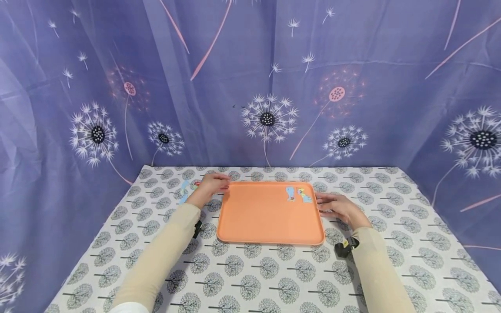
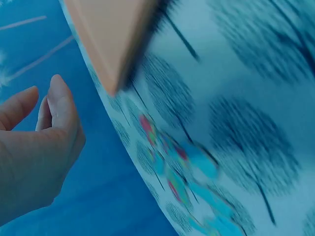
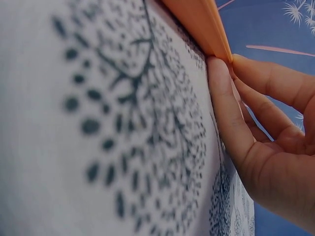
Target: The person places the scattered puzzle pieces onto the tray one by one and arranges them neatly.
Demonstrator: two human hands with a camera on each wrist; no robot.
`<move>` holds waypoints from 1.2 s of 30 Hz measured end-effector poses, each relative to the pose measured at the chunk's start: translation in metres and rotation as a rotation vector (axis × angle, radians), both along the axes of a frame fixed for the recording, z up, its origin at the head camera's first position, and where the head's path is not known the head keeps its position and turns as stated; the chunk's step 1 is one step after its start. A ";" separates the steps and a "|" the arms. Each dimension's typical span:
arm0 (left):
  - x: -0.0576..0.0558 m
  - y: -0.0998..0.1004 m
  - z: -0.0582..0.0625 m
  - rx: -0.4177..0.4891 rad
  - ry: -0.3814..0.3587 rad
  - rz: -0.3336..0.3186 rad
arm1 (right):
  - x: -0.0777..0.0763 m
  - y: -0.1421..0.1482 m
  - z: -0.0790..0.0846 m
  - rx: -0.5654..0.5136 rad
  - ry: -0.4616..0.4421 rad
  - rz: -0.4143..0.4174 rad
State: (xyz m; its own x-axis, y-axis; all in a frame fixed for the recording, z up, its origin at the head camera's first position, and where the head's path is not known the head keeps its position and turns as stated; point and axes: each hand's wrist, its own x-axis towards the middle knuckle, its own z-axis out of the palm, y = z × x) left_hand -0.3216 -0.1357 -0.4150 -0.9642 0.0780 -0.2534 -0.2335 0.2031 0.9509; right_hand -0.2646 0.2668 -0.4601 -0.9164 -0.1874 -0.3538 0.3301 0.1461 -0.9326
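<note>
An orange tray (image 1: 270, 217) lies on the patterned cloth. Near its far right corner sit two flat cut-out pieces, one blue (image 1: 289, 193) and one blue with yellow (image 1: 304, 196). Beside the far left corner is my left hand (image 1: 211, 188); the left wrist view shows it apart from the tray, fingers loosely bent around nothing. At the right rim, my right hand (image 1: 339, 208) pinches the tray edge between thumb (image 3: 220, 78) and forefinger. Its other fingers are partly hidden behind these.
Several colourful flat pieces (image 2: 197, 182) lie on the cloth left of the tray, partly behind the left forearm in the head view. A purple dandelion-print curtain (image 1: 219, 108) hangs behind and beside the table. Each wrist carries a dark strapped device (image 1: 346, 247).
</note>
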 end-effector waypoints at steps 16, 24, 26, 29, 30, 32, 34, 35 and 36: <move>0.008 -0.071 -0.018 -0.130 0.028 -0.035 | 0.000 0.001 -0.004 0.004 0.004 -0.006; 0.008 -0.095 -0.030 -0.214 0.018 -0.082 | 0.001 0.000 -0.001 0.007 0.008 -0.005; 0.008 -0.098 -0.032 -0.236 0.018 -0.094 | 0.001 0.000 -0.001 0.011 0.012 -0.004; 0.008 -0.100 -0.034 -0.265 0.009 -0.102 | 0.000 0.000 -0.002 0.008 0.012 -0.005; 0.008 -0.100 -0.034 -0.268 0.003 -0.106 | 0.000 0.000 -0.002 0.006 0.012 -0.002; 0.009 -0.100 -0.035 -0.289 0.002 -0.120 | -0.001 0.001 -0.003 0.000 0.012 0.001; 0.011 -0.100 -0.034 -0.314 0.009 -0.142 | -0.002 0.001 -0.004 -0.008 0.013 0.002; 0.011 -0.100 -0.034 -0.328 0.015 -0.150 | -0.002 0.001 -0.004 -0.008 0.014 0.004; 0.012 -0.100 -0.034 -0.345 0.021 -0.160 | -0.002 0.001 -0.004 -0.008 0.015 0.006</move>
